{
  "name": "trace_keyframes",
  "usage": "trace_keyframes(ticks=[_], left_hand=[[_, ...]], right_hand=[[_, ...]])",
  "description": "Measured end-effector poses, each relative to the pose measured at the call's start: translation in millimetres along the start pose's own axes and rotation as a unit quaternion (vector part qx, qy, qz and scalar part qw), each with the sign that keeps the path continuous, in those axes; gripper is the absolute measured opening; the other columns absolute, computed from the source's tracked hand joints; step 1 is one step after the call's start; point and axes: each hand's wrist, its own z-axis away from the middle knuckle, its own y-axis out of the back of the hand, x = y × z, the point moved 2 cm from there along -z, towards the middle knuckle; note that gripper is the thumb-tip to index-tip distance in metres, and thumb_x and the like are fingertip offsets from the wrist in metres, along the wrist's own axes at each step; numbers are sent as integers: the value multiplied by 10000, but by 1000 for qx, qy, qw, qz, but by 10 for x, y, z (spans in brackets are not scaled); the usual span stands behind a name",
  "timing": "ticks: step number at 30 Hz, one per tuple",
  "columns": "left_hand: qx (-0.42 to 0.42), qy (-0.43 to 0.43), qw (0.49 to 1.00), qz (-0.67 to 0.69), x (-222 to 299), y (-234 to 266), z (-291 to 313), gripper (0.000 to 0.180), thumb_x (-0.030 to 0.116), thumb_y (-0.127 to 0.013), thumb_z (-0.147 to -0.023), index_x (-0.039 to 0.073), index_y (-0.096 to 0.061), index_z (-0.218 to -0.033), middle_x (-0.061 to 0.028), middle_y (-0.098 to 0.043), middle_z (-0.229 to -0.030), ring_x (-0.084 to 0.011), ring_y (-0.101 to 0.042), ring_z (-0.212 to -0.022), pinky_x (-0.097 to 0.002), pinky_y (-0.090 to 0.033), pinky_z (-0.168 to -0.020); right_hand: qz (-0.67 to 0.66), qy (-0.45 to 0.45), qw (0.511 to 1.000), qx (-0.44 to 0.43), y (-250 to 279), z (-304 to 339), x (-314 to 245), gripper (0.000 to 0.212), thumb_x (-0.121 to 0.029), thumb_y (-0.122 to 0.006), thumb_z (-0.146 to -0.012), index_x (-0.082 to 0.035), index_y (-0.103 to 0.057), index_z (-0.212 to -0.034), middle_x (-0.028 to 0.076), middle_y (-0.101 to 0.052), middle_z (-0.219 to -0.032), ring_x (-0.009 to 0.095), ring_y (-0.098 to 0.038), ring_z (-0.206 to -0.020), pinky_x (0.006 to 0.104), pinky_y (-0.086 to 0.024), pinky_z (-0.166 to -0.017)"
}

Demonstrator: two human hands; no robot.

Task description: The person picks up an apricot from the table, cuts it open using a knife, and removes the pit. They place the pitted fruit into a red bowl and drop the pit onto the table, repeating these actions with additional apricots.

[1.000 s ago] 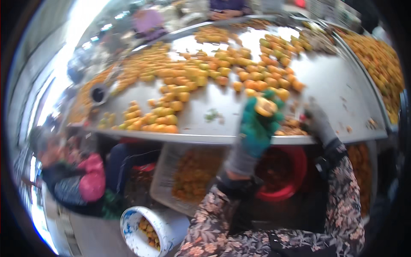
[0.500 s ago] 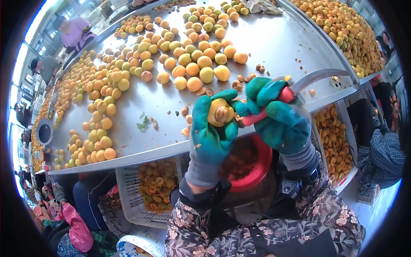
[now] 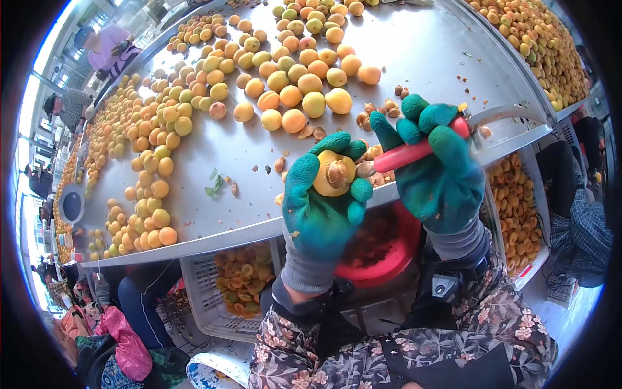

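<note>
My left hand (image 3: 322, 198), in a green-coated glove, is closed round an apricot half (image 3: 335, 170) with its brown pit (image 3: 337, 174) showing in the cut face. In my right hand (image 3: 440, 172), also gloved, lies a red-handled tool (image 3: 408, 155). A curved metal blade (image 3: 508, 115) extends from its far end to the right. Its short metal tip (image 3: 366, 169) points left, close beside the apricot. Whole apricots (image 3: 304, 84) spread over the metal table (image 3: 246, 207) beyond my hands, and loose pits (image 3: 369, 118) lie just past them.
Below the table edge stand a red basin (image 3: 376, 272) with brown scraps and white crates (image 3: 227, 324) of apricot halves at both sides. A white bucket (image 3: 217, 371) is at lower left. More apricots heap at upper right (image 3: 538, 45). Other people sit along both sides.
My right hand has drawn back to the right and loosened its fingers, baring more of the red handle. The tool's tip now sits beside the apricot; my left hand keeps its hold.
</note>
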Motion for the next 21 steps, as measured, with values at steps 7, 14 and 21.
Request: trace_keyframes(ticks=[7, 14, 21], left_hand=[[1, 39, 999, -30, 30, 79, 18, 379, -54, -617, -881, 8, -499, -1235, -133, -586, -1204, -205, -625, -1043, -318, -519, -911], [-14, -119, 970, -209, 57, 140, -14, 398, -29, -620, -891, 3, -495, -1267, -80, -578, -1164, -170, -583, -1082, -310, -501, -947], [-10, -70, 962, -263, 55, 182, 36, 245, 32, -542, -967, 13, -541, -1211, -97, -601, -1120, -163, -610, -977, -283, -524, -802]], right_hand=[[-11, -33, 999, 16, 60, 0, 56, 220, -53, -522, -944, 9, -563, -1151, 148, -565, -1227, 239, -584, -1096, 511, -359, -1118], [420, -89, 901, -54, 56, 183, -92, 272, -65, -571, -920, -11, -565, -1186, 138, -604, -1173, 228, -613, -1047, 380, -500, -892], [147, -245, 951, 116, 273, 103, -20, 376, -110, -604, -903, -65, -538, -1270, 101, -621, -1147, 229, -632, -1029, 343, -567, -828]])
